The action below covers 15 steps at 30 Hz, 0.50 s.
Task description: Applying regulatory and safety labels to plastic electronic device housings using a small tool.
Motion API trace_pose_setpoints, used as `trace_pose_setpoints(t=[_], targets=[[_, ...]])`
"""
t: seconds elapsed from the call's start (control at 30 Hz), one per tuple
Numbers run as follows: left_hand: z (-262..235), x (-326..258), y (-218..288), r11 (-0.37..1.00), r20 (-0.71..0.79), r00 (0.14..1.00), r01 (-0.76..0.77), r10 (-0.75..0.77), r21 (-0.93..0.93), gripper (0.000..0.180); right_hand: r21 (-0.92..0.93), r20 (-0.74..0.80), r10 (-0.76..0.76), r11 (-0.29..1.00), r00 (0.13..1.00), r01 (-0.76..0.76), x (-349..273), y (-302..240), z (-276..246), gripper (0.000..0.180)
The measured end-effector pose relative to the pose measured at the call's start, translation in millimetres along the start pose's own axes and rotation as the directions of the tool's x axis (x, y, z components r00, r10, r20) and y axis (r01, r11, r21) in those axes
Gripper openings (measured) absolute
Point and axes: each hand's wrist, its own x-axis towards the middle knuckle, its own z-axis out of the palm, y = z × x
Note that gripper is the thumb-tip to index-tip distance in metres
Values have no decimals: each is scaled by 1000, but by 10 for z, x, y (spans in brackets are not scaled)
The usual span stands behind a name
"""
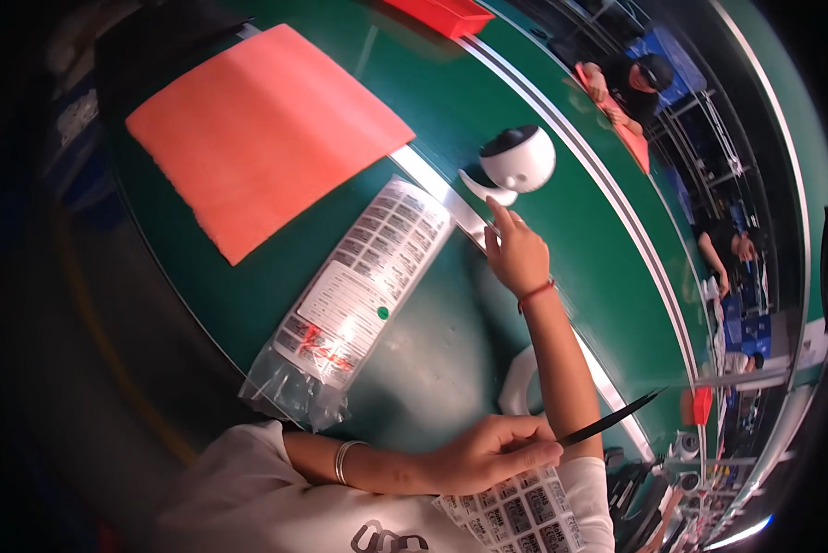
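Camera (519, 158) sat on the green table (607, 240), right hand (517, 253) fingertips open, just touching its base. Left hand (487, 456) pinched tweezers (607, 422) over label sheet (515, 514). A nudge could've rolled it onto the conveyor.

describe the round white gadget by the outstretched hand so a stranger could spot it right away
Start at the green table and find the pale strip running across it. The white ball-shaped device sits on that strip, just beyond the fingertips of the right hand. It is the only round white thing there, with a dark face and a curved white foot; the orange sheet and clear label bag lie flat.
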Motion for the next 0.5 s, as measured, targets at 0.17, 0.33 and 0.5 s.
trace_pose_setpoints(t=[0.17, 0.33, 0.5], targets=[[-99, 90, 70, 999, -45, 999, -29, 28, -19, 25, -274, 221, 176, 955, 959, -112, 623, 68, 273, 41], [-79, 197, -55, 997, -43, 996, -74, 73, -23, 38, -378, 112, -31, 923, 993, 71, 562, 575, 481, 27], [-12, 249, -147, 999, 0, 999, -45, 45, -9, 38, -533, -158, -96, 846, 983, -3, 186, 924, 60, 31]])
